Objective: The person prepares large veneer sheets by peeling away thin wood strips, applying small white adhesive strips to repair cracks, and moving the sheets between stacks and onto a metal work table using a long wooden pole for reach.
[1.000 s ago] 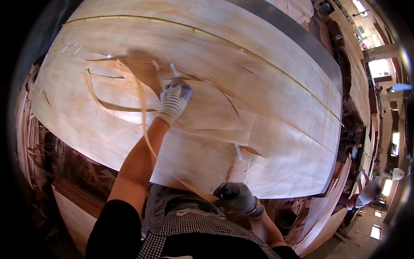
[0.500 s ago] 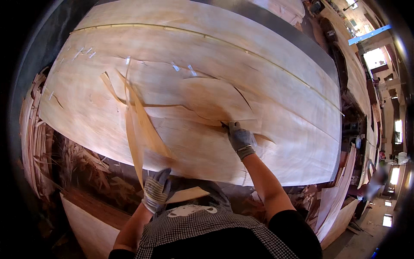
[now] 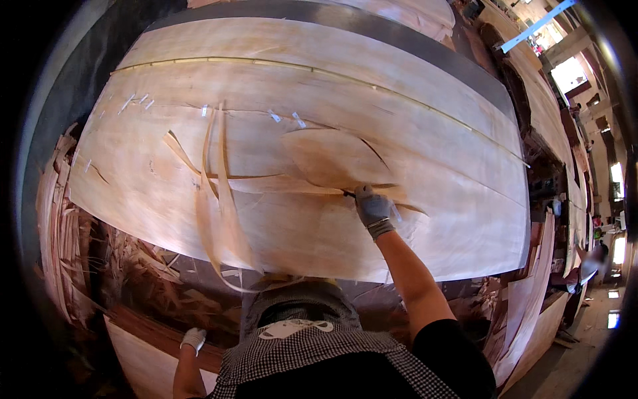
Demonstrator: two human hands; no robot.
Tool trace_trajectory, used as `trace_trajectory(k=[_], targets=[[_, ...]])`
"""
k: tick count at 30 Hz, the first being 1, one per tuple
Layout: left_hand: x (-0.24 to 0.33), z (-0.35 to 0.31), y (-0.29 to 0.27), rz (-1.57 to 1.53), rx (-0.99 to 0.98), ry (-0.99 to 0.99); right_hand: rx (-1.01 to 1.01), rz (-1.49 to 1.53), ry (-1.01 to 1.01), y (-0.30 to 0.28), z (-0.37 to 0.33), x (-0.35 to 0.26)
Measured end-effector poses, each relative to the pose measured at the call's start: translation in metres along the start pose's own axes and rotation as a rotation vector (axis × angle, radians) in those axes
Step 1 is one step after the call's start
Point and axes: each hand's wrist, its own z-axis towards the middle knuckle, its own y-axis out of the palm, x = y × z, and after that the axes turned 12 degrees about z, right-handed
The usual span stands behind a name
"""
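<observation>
A large sheet of pale wood veneer covers the table, with a long split and an oval patch near its middle. My right hand, in a grey glove, closes around a small dark tool beside the split; the tool's exact kind is hard to make out. Several loose veneer strips lie curled on the sheet, one drooping past the front edge. Down at the lower left, my gloved left hand is at a stack of veneer. Its fingers are too small and foreshortened to read.
A thin yellowish rod runs across the sheet's far part. Small white tape pieces dot the surface. Veneer scraps pile below the front edge, and ragged sheets stand at the left. Another person is far right.
My left hand has moved from the sheet's front edge down and left to the stack. The loose strips have shifted. My right hand stays by the split with the tool.
</observation>
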Motion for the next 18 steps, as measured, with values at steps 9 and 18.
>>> trace_trajectory(k=[9,18], targets=[[0.044,0.028,-0.278,-0.676,0.928,-0.226,-0.585,0.696,-0.219,-0.069,-0.092,-0.054],[0.159,0.004,-0.566,-1.214,1.295,0.551,0.761,1.097,0.413,-0.335,0.044,0.058]])
